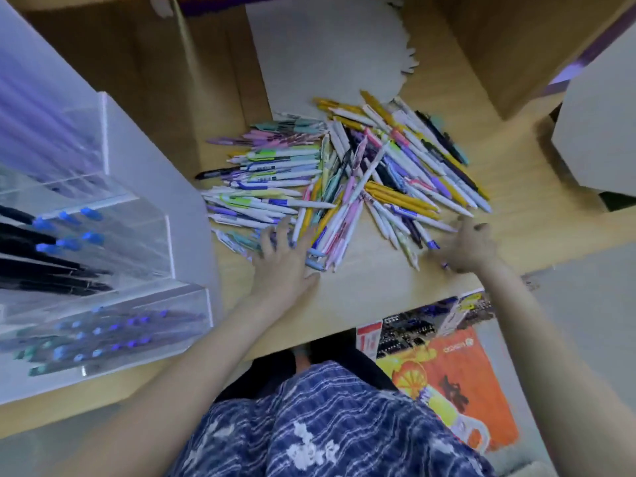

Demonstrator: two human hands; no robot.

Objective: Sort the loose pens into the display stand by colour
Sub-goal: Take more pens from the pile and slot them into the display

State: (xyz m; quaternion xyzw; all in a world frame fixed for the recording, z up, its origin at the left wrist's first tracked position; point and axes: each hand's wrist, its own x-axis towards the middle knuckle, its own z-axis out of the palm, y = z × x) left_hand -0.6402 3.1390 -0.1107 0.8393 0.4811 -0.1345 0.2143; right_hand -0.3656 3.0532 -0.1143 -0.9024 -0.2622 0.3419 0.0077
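A big heap of loose pens (347,173) in white, yellow, pink, purple and green lies on the wooden desk (371,287). The clear acrylic display stand (137,242) rises in tiers at the left, holding dark pens with blue caps in the middle tier and purple and teal ones in the lowest. My left hand (285,259) lies flat with spread fingers on the near left edge of the heap. My right hand (471,247), blurred, sits at the heap's near right edge with fingers curled over a white pen with a blue band (431,243).
A pale sheet of card (327,53) lies behind the heap. A white box (599,125) stands at the right. Wooden dividers rise at the back. Below the desk edge is an orange printed bag (447,373); my patterned blue clothing fills the bottom.
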